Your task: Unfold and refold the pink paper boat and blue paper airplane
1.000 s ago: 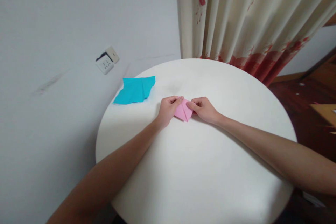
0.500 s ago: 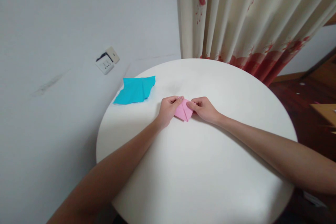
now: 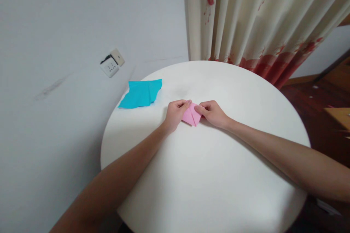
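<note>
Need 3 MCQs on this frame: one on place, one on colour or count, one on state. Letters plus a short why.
1. Where does the teal paper lie?
A. at the table's left edge, near the wall
B. under the right hand
C. on the floor

2. What colour is the folded paper between the hands?
A. yellow
B. pink
C. white

3. How do the hands meet that paper?
A. both pinch it, one at each side
B. only the left touches it
C. neither touches it

Answers:
1 A: it rests on the white round table by its left rim, apart from both hands.
2 B: the pink paper shows between the fingers.
3 A: the left hand and right hand each close fingertips on a side of it as it lies on the table.
</note>
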{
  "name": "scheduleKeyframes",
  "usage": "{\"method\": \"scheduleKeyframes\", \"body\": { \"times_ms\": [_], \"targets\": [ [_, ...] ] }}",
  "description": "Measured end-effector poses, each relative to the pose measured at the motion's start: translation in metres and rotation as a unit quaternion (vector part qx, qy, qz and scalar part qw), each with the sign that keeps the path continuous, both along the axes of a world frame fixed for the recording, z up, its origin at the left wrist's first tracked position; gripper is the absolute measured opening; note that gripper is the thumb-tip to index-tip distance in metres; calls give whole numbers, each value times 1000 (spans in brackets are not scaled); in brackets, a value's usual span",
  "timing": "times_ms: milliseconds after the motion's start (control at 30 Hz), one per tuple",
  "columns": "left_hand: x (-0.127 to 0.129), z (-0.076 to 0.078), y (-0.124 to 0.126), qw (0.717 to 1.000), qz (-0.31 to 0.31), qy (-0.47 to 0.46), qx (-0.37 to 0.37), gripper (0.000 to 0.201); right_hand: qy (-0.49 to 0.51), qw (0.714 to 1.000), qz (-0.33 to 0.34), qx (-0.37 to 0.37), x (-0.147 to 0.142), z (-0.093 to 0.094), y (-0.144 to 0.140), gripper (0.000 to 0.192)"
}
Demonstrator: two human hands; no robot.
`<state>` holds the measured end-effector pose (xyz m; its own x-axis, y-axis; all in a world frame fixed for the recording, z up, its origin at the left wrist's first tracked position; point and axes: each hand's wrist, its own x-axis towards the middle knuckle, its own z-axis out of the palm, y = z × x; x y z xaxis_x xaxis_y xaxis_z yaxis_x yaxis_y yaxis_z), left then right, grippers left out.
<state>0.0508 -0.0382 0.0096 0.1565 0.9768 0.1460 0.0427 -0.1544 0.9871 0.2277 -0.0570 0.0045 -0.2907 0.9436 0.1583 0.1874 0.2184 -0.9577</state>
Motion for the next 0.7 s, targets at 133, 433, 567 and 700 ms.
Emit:
{"method": "scheduleKeyframes", "body": {
  "times_ms": [133,433,567,700],
  "targets": [
    [0,1,0,1000,1,0,2,39,-3,1000,-3,-2,0,1,0,48],
    [0,-3,3,1000,-19,-19,13,38,9,999,-29,11,0,-5,4,51],
    [0,-8,7,998,-49,-42,19,48,34,996,-86,11,0,-6,7,51],
    [0,-8,6,998,-56,-32,20,58,66,989,-131,-5,1,-3,7,50]
  ]
}}
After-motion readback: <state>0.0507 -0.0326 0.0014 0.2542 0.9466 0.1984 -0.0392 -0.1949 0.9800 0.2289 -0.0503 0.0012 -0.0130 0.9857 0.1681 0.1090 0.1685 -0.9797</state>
